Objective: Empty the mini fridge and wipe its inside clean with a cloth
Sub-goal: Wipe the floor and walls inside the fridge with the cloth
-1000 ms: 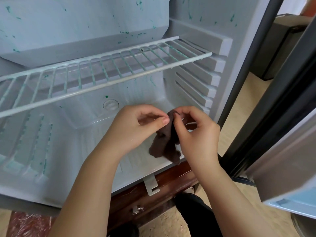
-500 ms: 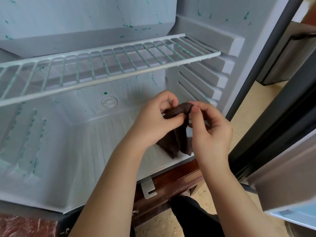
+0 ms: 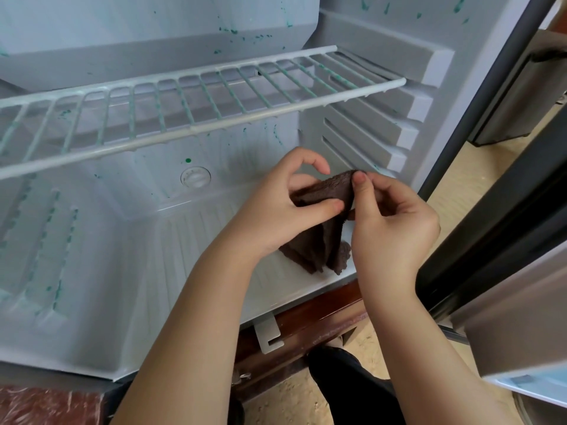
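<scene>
My left hand (image 3: pixel 276 207) and right hand (image 3: pixel 389 222) pinch the dark brown terry cloth (image 3: pixel 322 228), green-spattered white wire shelf (image 3: pixel 196 96) just above, far-left.

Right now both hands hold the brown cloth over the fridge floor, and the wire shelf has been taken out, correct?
Not quite. The head view shows the wire shelf in place. Left hand and right hand do hold the brown cloth over the fridge floor.
</scene>
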`<state>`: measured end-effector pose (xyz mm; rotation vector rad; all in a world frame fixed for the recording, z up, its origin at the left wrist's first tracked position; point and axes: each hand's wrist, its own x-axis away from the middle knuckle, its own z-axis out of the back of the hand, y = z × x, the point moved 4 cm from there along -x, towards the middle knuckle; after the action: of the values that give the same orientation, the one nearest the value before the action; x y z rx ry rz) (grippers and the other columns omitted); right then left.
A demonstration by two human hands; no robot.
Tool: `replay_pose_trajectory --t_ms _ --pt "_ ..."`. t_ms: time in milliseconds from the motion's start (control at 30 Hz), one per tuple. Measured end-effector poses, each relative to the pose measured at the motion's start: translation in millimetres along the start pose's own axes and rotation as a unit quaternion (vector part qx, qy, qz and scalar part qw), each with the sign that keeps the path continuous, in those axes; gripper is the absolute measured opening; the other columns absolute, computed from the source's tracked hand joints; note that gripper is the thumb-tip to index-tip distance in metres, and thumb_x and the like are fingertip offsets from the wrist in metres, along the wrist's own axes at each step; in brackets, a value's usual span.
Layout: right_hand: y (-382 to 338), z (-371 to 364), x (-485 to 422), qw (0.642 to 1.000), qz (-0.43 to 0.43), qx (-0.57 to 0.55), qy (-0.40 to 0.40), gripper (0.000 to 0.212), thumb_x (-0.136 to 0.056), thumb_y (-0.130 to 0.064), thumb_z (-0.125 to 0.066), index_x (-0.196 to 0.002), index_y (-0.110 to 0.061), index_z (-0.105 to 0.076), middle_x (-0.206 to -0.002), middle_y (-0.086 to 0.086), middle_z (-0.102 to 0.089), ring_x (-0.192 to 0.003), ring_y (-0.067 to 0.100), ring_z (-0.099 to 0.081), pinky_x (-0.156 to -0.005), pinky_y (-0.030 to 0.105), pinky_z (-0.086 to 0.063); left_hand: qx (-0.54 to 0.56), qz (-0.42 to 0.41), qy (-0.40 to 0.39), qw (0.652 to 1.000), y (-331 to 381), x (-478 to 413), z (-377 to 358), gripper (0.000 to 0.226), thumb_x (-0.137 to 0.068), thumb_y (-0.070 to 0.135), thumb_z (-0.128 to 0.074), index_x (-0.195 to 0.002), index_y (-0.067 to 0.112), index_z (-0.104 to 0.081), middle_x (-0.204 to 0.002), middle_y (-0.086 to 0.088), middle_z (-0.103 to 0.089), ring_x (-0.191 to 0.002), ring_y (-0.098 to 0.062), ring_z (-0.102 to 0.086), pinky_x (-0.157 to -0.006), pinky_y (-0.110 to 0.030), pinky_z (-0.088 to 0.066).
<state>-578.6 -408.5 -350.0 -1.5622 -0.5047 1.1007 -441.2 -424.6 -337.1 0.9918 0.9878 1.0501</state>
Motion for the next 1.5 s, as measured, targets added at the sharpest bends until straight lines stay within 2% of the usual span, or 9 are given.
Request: replay_pose_trajectory --t_ms 133,267,367,567,767,867,1000,1167,1500 --pt "6.3 -6.4 2.8 0.995 0.006 0.083 -0.063 0.010 -0.089 -0.024 -0.066 -0.093 -0.022 -0.074 -0.071 -0.019 -0.065 -0.067 0.000 -0.063 -0.065 0.013 -0.049 -0.057 0.015 0.077 0.995 -9.8 1.2 12.3 0.018 -0.082 0.015 -0.073 -0.092 0.023 -0.061 -0.080 0.003 -0.073 -0.070 -0.009 -0.065 -0.069 -0.024 -0.046" --pt "13.2 -6.8 7.6 0.990 -0.002 0.097 -0.106 0.011 -0.091 -0.022 -0.062 -0.093 -0.025 -0.072 -0.075 -0.017 -0.068 -0.070 0.001 -0.065 -0.068 0.023 -0.055 -0.037 0.039 0.164 0.985 -22.3 -9.0 22.6 0.017 -0.081 0.019 -0.075 -0.092 0.026 -0.066 -0.084 0.002 -0.074 -0.079 -0.012 -0.068 -0.079 -0.032 -0.052" --pt "17.7 -9.0 9.0 0.983 0.016 0.119 -0.136 0.012 -0.090 -0.022 -0.063 -0.087 -0.031 -0.070 -0.073 -0.021 -0.066 -0.067 -0.003 -0.062 -0.066 0.018 -0.052 -0.023 0.029 0.203 0.978 -26.8 -26.3 24.5 0.018 -0.080 0.017 -0.075 -0.090 0.028 -0.066 -0.084 0.000 -0.074 -0.077 -0.010 -0.067 -0.079 -0.033 -0.051" --pt "24.9 -6.8 2.8 0.981 0.020 0.124 -0.145 0.010 -0.089 -0.020 -0.064 -0.090 -0.024 -0.073 -0.073 -0.025 -0.064 -0.068 -0.004 -0.062 -0.061 0.007 -0.046 -0.037 0.033 0.210 0.976 -40.4 -59.1 13.5 0.017 -0.074 0.037 -0.065 -0.089 0.043 -0.067 -0.100 0.012 -0.072 -0.101 -0.009 -0.065 -0.096 -0.040 -0.049" --pt "29.6 -7.8 3.6 0.981 0.005 0.111 -0.161 0.012 -0.089 -0.019 -0.064 -0.093 -0.025 -0.073 -0.075 -0.022 -0.067 -0.071 -0.006 -0.063 -0.066 0.008 -0.048 -0.006 0.021 0.227 0.974 -39.1 -69.6 19.1 0.018 -0.078 0.030 -0.068 -0.095 0.030 -0.074 -0.096 0.010 -0.073 -0.095 -0.005 -0.067 -0.096 -0.037 -0.051" --pt "31.7 -6.7 3.9 0.979 -0.005 0.110 -0.171 0.013 -0.089 -0.019 -0.064 -0.094 -0.025 -0.073 -0.077 -0.021 -0.067 -0.071 -0.005 -0.062 -0.065 0.006 -0.046 -0.036 0.008 0.216 0.976 -37.2 -71.7 15.9 0.013 -0.081 0.026 -0.068 -0.091 0.033 -0.073 -0.096 0.012 -0.073 -0.095 -0.003 -0.066 -0.096 -0.031 -0.050" --pt "31.4 -5.4 4.6 0.978 0.008 0.116 -0.174 0.013 -0.089 -0.019 -0.064 -0.094 -0.026 -0.073 -0.078 -0.021 -0.067 -0.069 -0.004 -0.063 -0.065 0.006 -0.047 -0.153 -0.042 0.222 0.962 -25.3 -72.4 13.3 0.016 -0.085 0.017 -0.068 -0.098 0.021 -0.075 -0.093 0.012 -0.071 -0.091 0.000 -0.064 -0.086 -0.014 -0.047" --pt "34.2 -4.6 6.7 0.975 0.011 0.128 -0.181 0.013 -0.089 -0.018 -0.065 -0.094 -0.027 -0.073 -0.079 -0.023 -0.067 -0.068 -0.003 -0.062 -0.065 0.007 -0.047 -0.204 -0.068 0.269 0.939 -20.2 -76.0 9.7 0.014 -0.084 0.016 -0.067 -0.094 0.017 -0.076 -0.090 0.005 -0.074 -0.087 -0.010 -0.066 -0.084 -0.026 -0.051" --pt "32.2 -7.1 7.6 0.976 0.015 0.119 -0.179 0.013 -0.089 -0.017 -0.064 -0.093 -0.026 -0.074 -0.078 -0.022 -0.067 -0.066 0.000 -0.062 -0.063 0.013 -0.050 -0.155 -0.070 0.238 0.956 -23.7 -77.5 10.0 0.009 -0.081 0.014 -0.068 -0.085 0.019 -0.074 -0.077 0.013 -0.068 -0.080 -0.002 -0.064 -0.078 -0.017 -0.050"
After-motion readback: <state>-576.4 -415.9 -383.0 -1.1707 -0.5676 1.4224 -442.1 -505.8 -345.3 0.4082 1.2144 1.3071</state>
